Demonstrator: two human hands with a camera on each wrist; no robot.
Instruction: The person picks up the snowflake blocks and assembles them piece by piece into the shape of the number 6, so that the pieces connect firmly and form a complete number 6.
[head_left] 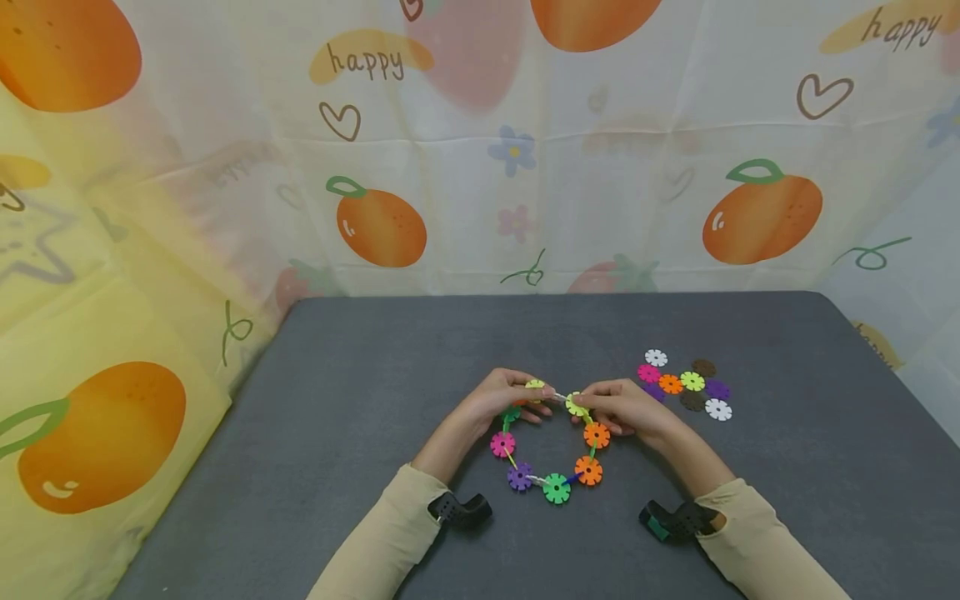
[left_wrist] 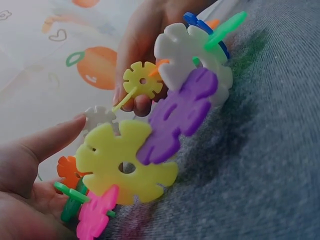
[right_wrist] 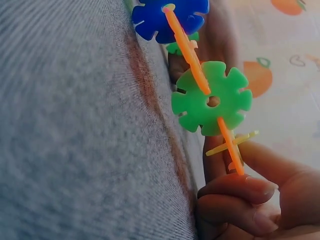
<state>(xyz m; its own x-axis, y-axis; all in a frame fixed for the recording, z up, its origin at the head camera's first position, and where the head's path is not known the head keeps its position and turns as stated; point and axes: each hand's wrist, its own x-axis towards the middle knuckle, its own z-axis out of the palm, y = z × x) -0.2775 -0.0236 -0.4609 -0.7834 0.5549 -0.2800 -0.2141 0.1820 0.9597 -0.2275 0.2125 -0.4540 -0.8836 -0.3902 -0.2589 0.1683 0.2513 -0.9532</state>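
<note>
A ring of notched plastic flower discs in many colours hangs between both hands, with a green disc (head_left: 557, 488) at its near side. At the ring's far side, my left hand (head_left: 501, 398) holds one end, its thumb at a white disc (left_wrist: 100, 120). My right hand (head_left: 626, 408) pinches a yellow disc (head_left: 577, 404) beside it, thumb against curled fingers. Between the fingertips, the white disc and the yellow one stand edge to edge. Orange discs (head_left: 588, 471) run down the right side, a purple disc (head_left: 520, 477) and a pink disc (head_left: 502, 444) down the left.
Loose flower discs lie in a group beyond the right hand, among them an orange disc (head_left: 671, 383) and a white disc (head_left: 718, 409). The grey table (head_left: 360, 350) ends at a printed cloth backdrop (head_left: 465, 167). Each wrist wears a black camera mount (head_left: 461, 510).
</note>
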